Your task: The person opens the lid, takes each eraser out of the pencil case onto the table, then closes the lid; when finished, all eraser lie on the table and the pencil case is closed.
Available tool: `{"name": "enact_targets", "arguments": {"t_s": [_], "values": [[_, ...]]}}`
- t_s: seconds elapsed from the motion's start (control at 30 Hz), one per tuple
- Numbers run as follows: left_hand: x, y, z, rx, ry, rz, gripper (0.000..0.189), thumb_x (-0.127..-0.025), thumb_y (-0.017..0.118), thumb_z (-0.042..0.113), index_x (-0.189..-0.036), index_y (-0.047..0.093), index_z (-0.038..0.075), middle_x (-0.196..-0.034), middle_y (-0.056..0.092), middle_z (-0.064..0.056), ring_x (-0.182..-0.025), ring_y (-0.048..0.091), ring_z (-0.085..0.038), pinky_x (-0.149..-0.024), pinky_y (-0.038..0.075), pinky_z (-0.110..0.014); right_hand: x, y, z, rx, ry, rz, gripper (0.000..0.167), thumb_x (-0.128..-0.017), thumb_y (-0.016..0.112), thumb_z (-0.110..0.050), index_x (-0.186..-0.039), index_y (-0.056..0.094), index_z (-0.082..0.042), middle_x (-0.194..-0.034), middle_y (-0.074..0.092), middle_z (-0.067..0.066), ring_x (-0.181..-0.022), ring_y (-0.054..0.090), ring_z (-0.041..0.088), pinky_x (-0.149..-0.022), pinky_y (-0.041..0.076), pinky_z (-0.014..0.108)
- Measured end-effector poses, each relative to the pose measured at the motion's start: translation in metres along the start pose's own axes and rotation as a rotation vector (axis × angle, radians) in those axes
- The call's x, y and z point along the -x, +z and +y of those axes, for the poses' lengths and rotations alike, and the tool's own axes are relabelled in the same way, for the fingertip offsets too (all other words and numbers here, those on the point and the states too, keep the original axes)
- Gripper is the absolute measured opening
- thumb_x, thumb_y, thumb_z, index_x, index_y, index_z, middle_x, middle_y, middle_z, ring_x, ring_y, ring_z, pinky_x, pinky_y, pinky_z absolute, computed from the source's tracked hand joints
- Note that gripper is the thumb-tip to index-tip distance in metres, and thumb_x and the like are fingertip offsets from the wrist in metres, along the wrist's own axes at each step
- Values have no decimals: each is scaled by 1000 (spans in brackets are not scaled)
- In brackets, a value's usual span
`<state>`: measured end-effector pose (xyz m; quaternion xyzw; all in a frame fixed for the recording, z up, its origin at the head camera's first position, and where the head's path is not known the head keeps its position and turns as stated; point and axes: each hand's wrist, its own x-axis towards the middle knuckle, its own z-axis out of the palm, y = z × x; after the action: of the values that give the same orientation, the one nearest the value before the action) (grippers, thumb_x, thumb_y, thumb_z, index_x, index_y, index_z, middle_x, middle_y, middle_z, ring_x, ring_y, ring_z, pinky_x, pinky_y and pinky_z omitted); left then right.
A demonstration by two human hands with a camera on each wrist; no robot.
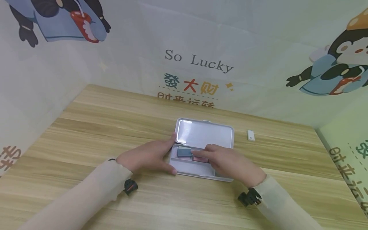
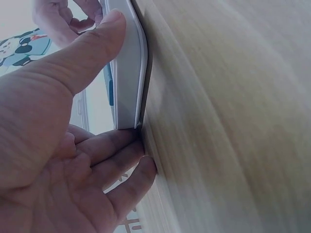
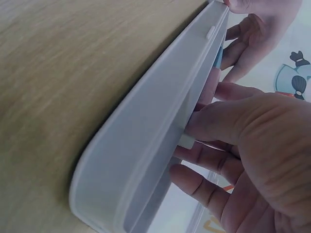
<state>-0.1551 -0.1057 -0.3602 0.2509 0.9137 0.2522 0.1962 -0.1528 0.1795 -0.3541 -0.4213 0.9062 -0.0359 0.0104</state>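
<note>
An open white pencil case (image 1: 191,167) lies on the table with its lid (image 1: 205,132) tipped back. My left hand (image 1: 148,156) holds the case's left end, thumb at the front wall and fingers at the rear corner. Inside the back compartment are a blue block (image 1: 184,152) and a pink block (image 1: 200,159), both like erasers. My right hand (image 1: 230,163) reaches into the right part of the case, its index finger stretched over the pink block toward the blue one. In the right wrist view its thumb and fingers pinch a small pale block (image 3: 186,141), mostly hidden.
A small white block (image 1: 250,135) with a dark mark lies on the wooden table (image 1: 115,127), right of the lid. Behind the table hangs a printed white cloth (image 1: 201,38) with penguin figures and lettering; it also covers both sides.
</note>
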Motion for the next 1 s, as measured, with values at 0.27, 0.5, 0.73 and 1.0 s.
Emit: {"name": "enact_targets", "arguments": {"t_s": [0.27,0.5,0.73,1.0], "values": [[0,0,1,11,3,3,125,-83,88,44,-168,6,5,-169,35,-18,-154,42,-33,-129,35,-48,-6,-7,-3,20,53,-95,47,-103,62,-7,-144,65,-31,-100,73,0,-85,68,13,-73,61,32],[-1,-1,1,1,0,1,125,-83,88,45,-168,6,4,-169,36,-20,-154,42,-34,-129,34,-49,-6,-10,-7,6,108,-149,53,-103,58,-3,-147,62,-34,-103,73,2,-84,67,12,-71,62,33],[0,0,1,7,0,-3,125,-83,88,45,-168,6,4,-169,36,-20,-154,42,-34,-129,34,-49,-4,-10,-11,26,125,-159,69,-97,58,6,-150,58,-39,-100,68,3,-73,57,10,-59,55,28],[-1,0,-1,10,12,5,124,-82,88,45,-168,8,4,-169,37,-19,-153,43,-33,-128,36,-49,-3,-9,-10,42,107,-160,74,-94,60,8,-150,57,-40,-97,64,3,-69,52,10,-56,49,25]]}}
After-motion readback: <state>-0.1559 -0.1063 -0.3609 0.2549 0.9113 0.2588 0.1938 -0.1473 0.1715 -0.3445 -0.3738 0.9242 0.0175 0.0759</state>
